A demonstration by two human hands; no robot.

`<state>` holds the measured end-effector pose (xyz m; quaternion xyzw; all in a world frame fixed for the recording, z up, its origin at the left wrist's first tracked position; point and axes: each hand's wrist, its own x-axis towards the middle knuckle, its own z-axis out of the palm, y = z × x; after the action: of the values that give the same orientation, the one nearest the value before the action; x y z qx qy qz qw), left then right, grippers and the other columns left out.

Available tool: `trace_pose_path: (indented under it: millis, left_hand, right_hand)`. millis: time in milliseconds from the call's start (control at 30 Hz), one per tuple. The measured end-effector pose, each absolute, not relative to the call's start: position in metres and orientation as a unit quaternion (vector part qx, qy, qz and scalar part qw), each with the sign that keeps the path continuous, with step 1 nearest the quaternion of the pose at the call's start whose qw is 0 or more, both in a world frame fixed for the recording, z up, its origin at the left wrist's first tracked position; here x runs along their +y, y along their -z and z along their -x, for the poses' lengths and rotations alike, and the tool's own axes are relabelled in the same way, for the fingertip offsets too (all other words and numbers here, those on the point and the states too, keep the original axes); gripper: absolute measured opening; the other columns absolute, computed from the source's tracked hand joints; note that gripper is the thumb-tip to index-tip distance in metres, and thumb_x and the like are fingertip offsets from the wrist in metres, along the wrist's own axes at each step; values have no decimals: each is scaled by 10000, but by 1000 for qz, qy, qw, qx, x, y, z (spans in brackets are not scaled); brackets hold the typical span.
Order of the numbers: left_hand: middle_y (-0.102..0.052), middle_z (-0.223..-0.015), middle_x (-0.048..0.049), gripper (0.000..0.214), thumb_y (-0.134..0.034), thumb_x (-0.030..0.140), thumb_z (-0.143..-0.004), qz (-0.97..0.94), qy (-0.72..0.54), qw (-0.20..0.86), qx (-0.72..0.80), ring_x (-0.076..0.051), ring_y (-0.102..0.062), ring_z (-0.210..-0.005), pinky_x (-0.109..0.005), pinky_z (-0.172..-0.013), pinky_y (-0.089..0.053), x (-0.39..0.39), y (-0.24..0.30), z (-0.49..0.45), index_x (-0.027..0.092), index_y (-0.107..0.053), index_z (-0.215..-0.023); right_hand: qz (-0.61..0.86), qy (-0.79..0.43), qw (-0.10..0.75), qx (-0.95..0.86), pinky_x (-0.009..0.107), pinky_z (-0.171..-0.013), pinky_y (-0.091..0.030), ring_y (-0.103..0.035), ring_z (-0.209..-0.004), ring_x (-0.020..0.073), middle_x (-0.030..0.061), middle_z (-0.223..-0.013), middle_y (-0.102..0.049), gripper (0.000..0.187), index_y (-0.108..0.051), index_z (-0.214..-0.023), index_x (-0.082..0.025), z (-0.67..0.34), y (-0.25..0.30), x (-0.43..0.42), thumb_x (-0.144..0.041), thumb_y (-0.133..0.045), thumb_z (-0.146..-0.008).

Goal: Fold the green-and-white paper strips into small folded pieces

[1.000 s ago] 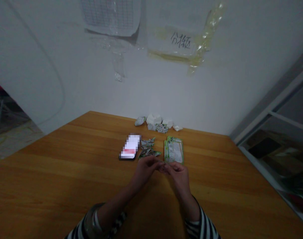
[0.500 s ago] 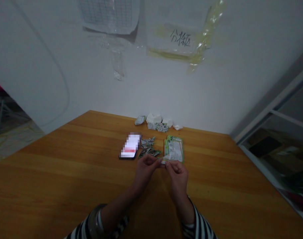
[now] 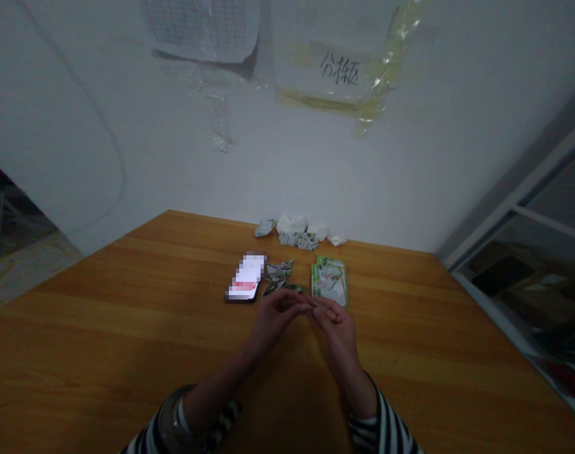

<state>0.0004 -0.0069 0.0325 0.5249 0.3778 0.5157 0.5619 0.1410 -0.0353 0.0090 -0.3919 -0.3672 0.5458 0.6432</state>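
My left hand (image 3: 275,318) and my right hand (image 3: 333,323) meet above the wooden table, fingertips touching and curled. Whether a small piece sits between them is hidden. Just beyond my right hand lies a flat stack of green-and-white printed packets (image 3: 330,282). Torn, folded scraps of the same printed wrapper (image 3: 278,277) lie just beyond my left hand, beside a smartphone (image 3: 244,278) with a blurred, lit screen. Crumpled white and green wrapper pieces (image 3: 292,230) form a small heap against the wall.
The wooden table (image 3: 127,353) ends at a white wall (image 3: 127,139) bearing taped sheets, including a handwritten paper sign (image 3: 339,69). A white-framed window or glass panel (image 3: 519,252) stands at the right, and the floor (image 3: 17,265) shows past the left table edge.
The white-and-green paper piece showing between my fingers half a second ago is no longer visible. My hands have closed together, and the view has shifted slightly.
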Motion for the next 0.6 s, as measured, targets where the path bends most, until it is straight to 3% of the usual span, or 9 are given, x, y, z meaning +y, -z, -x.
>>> trace_pose_path:
  millis: [200,333,400,500,533,600]
  left_hand:
    - [-659,-560,6,172,-710,297,-732,-552,-511,520,405,-121,-600,-508,-220,-530,-498,-3,-32,4,137,-659,-695]
    - [-647,-591,14,178,-681,315,-754,-538,-528,479,450,-111,-579,-500,-205,-499,-472,-4,-42,10,143,-641,-733]
    - [-641,-606,14,175,-667,314,-762,-542,-535,469,447,-112,-583,-517,-207,-519,-475,-5,-47,12,144,-637,-729]
    - [-646,-633,11,179,-652,324,-773,-548,-530,466,448,-118,-590,-536,-218,-542,-479,-4,-49,13,150,-637,-736]
    - [-647,-637,11,180,-647,328,-776,-550,-528,465,450,-119,-591,-537,-220,-547,-479,-4,-48,13,151,-638,-741]
    - [-646,-638,12,183,-639,332,-783,-558,-523,457,454,-120,-591,-541,-222,-555,-475,-3,-47,13,154,-640,-745]
  right_hand:
    - [451,-491,591,-454,311,-662,-533,-699,-669,207,56,-715,-747,236,-691,-776,-162,-143,-9,-35,-392,-725,-733]
    - [568,-307,590,-486,293,-597,-493,-642,-582,191,38,-613,-689,311,-653,-727,-161,-176,-15,-27,-452,-596,-819]
    - [623,-173,591,-482,313,-655,-488,-642,-666,208,63,-678,-692,354,-649,-724,-162,-203,-16,-20,-457,-511,-862]
    - [682,-11,537,-496,383,-839,-454,-607,-969,264,140,-1011,-690,322,-663,-953,-146,-246,-11,-10,-408,-510,-843]
    - [693,11,503,-516,403,-890,-429,-567,-1062,282,163,-1118,-655,345,-656,-1013,-138,-258,-8,-7,-392,-538,-812]
    - [711,-15,424,-561,395,-880,-435,-576,-1047,282,157,-1117,-658,365,-659,-1036,-142,-273,1,-3,-373,-587,-763]
